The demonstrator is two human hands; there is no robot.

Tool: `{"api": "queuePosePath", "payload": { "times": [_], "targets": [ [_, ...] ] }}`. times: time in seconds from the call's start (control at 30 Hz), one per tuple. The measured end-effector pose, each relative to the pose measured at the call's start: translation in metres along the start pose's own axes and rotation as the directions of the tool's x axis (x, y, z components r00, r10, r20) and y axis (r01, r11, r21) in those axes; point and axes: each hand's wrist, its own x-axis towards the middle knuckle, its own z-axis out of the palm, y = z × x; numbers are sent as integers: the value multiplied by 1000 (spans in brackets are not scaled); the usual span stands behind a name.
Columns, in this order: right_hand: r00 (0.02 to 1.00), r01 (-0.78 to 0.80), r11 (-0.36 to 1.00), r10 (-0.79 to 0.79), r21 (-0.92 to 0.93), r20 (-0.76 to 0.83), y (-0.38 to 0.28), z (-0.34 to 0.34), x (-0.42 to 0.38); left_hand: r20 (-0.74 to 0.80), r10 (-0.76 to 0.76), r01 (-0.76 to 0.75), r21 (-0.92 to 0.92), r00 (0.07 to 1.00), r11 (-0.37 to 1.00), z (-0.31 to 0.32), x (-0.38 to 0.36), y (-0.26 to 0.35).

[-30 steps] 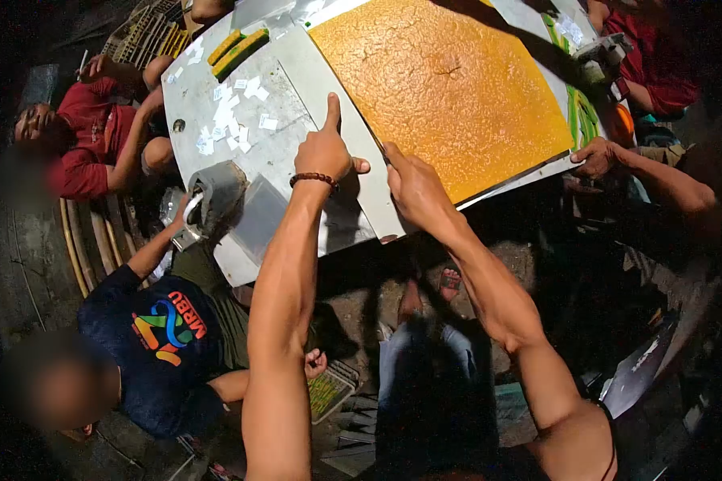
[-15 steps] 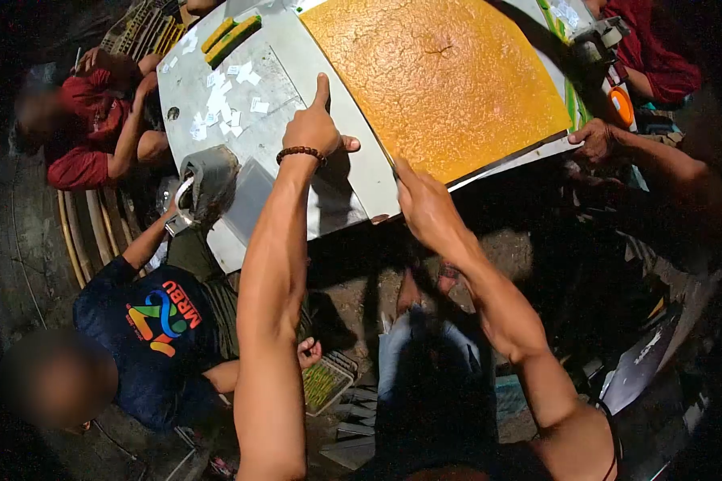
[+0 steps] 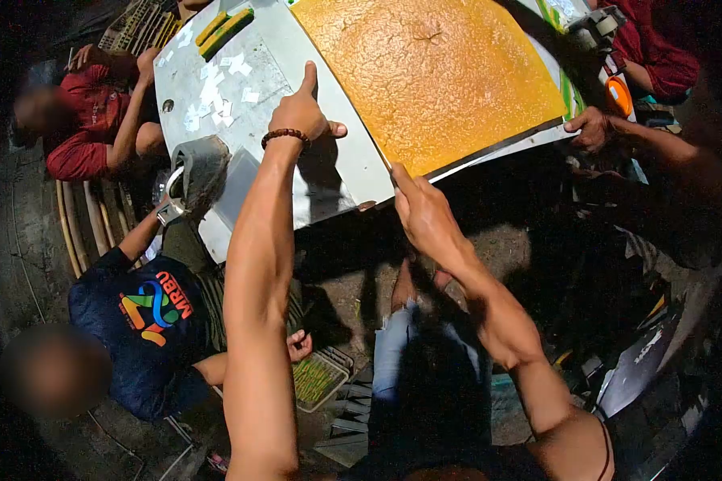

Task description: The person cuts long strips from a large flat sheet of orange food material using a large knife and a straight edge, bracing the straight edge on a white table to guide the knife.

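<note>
A large golden-brown sheet with a wrinkled surface [image 3: 433, 80] lies on a white board [image 3: 337, 136]. My left hand [image 3: 301, 114] is over the board, left of the sheet, with index finger and thumb stretched out; its other fingers are partly hidden. At the sheet's near-left corner, my right hand [image 3: 429, 212] is closed round a thin, knife-like tool [image 3: 392, 168], mostly covered by the fingers. The tool's tip is against the sheet's left edge.
Small white paper labels [image 3: 211, 92] and two green-and-yellow bars [image 3: 225, 32] lie at the table's left. A co-worker's hand [image 3: 590, 128] touches the right corner. A grey tape dispenser [image 3: 196, 172] stands near a seated person [image 3: 148, 337]. An orange round object [image 3: 618, 96] is at right.
The view has shifted slightly, so the table sits further left and up. My right hand has come a little nearer along the sheet's left edge. My left hand keeps its pose.
</note>
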Motion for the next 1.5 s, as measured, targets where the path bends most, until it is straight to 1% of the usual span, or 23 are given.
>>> {"api": "queuePosePath", "payload": {
  "times": [0.03, 0.1, 0.27, 0.37, 0.47, 0.57, 0.6, 0.63, 0.7, 0.73, 0.77, 0.83, 0.87, 0.9, 0.97, 1.0, 1.1, 1.13, 1.17, 1.23, 1.3, 1.43, 1.5],
  "targets": [
    [1000, -2, 1000, 2, 7, -3, -5, -6, -16, 2, 0, 0, 7, 1000, 1000, 1, -2, -2],
    [986, -126, 992, 127, -17, 103, -14, -21, -50, 18, -3, 2, 19, 1000, 1000, -1, 1, 0],
    [986, -133, 991, 133, -3, 97, -8, -14, -35, -22, 31, -31, -26, 999, 999, 4, 1, -4],
    [983, -171, 985, 171, 5, 61, -16, -20, -80, -25, 45, -45, -9, 999, 999, 1, 5, -3],
    [988, -148, 989, 147, 7, 42, -9, -23, -106, 11, -17, 17, -11, 1000, 1000, 5, 0, -3],
    [985, -151, 988, 149, 24, 85, -7, -19, -72, -71, 39, -39, 2, 997, 999, 5, 0, -1],
    [992, -128, 992, 128, 8, 20, -8, -15, -75, -30, -2, 2, -12, 1000, 1000, 2, -1, 3],
    [992, -125, 992, 124, 12, 19, -8, -14, -88, 11, -42, 43, -27, 999, 999, -1, -1, 4],
    [993, -117, 989, 116, -93, -20, -14, -25, -127, 11, -16, 16, -34, 1000, 999, -2, 0, 3],
    [999, -37, 987, 32, -154, -34, -15, -29, -133, 10, 0, 0, -57, 1000, 998, 0, 0, 1],
    [999, -36, 986, 33, -160, -23, -11, -29, -135, 14, -5, 6, -67, 1000, 998, 2, 1, -1],
    [998, -68, 992, 66, -105, -24, -5, -24, -138, -64, 21, -19, 26, 998, 999, 5, 2, -1],
    [988, -152, 988, 152, 25, 23, -9, -26, -118, -89, 40, -39, 16, 995, 999, 9, 4, -5],
    [989, -150, 988, 149, 31, 22, -7, -25, -117, -91, 38, -36, 22, 995, 999, 4, 0, 1],
    [992, -120, 991, 122, 58, -37, -5, -16, -117, 114, -114, 129, -132, 987, 983, -8, -6, 10],
    [993, -111, 994, 110, -15, -49, 0, -14, -136, 123, -112, 127, -125, 986, 984, -7, -8, 10],
    [991, -132, 991, 133, -37, 17, 7, -18, -168, 58, -69, 76, -119, 996, 990, 0, -3, 2],
    [997, -76, 975, 74, -207, -20, 11, -11, -164, -38, 3, -4, -43, 999, 999, 9, 2, -6],
    [996, -84, 975, 82, -208, -22, 16, -3, -152, -137, 89, -83, 45, 987, 996, 14, 8, -12],
    [989, -148, 989, 148, 19, 7, 24, 8, -125, -181, 141, -126, 92, 973, 988, 16, 8, -12],
    [987, -156, 987, 155, 48, 31, 30, 13, -129, -112, 58, -48, 94, 992, 994, 9, 2, -4],
    [985, -171, 982, 172, 75, -3, 26, 7, -161, -100, 53, -49, 44, 994, 998, 2, 4, 3],
    [978, -208, 975, 209, 84, -1, 23, 4, -171, 48, -54, 55, -28, 997, 998, -4, -3, 9]
  ]
}}
